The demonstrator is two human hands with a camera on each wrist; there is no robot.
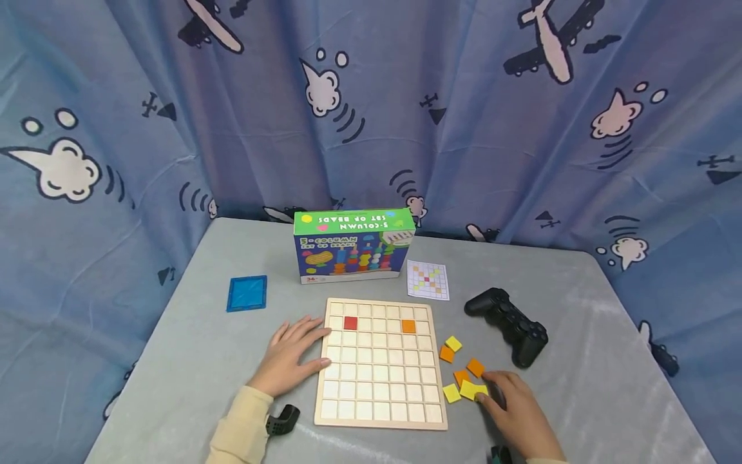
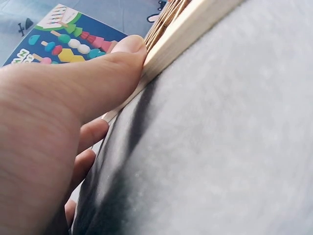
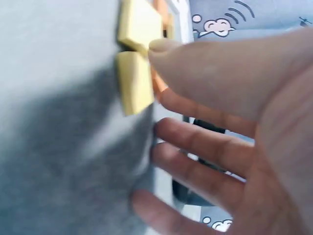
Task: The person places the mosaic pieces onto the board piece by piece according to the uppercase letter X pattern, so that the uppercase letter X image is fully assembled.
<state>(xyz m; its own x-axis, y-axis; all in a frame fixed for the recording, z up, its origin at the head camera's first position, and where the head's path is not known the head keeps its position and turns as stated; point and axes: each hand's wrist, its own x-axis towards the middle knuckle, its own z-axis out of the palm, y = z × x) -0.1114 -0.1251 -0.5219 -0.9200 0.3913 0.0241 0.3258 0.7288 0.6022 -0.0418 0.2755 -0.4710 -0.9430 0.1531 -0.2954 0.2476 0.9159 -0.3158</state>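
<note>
A wooden grid board (image 1: pixel 379 425) lies flat on the table, with a red square tile (image 1: pixel 350 323) and an orange square tile (image 1: pixel 408 327) in its second row from the top. Resting against the board's left edge is my left hand (image 1: pixel 290 361), its fingers extended and its thumb (image 2: pixel 120 61) on the rim. To the right of the board lie several loose yellow and orange tiles. My right hand (image 1: pixel 518 409) reaches them from the right. Its thumb (image 3: pixel 195 63) touches a yellow tile (image 1: pixel 467 389), beside another yellow tile (image 3: pixel 134 83); the other fingers are loosely spread.
A bead-set box (image 1: pixel 355 254) stands behind the board, with a printed pattern card (image 1: pixel 428 280) to its right. A blue square tray (image 1: pixel 247 293) lies at the left. Right of the loose tiles is a black game controller (image 1: pixel 510 325). A patterned curtain (image 1: pixel 371 129) hangs behind the table.
</note>
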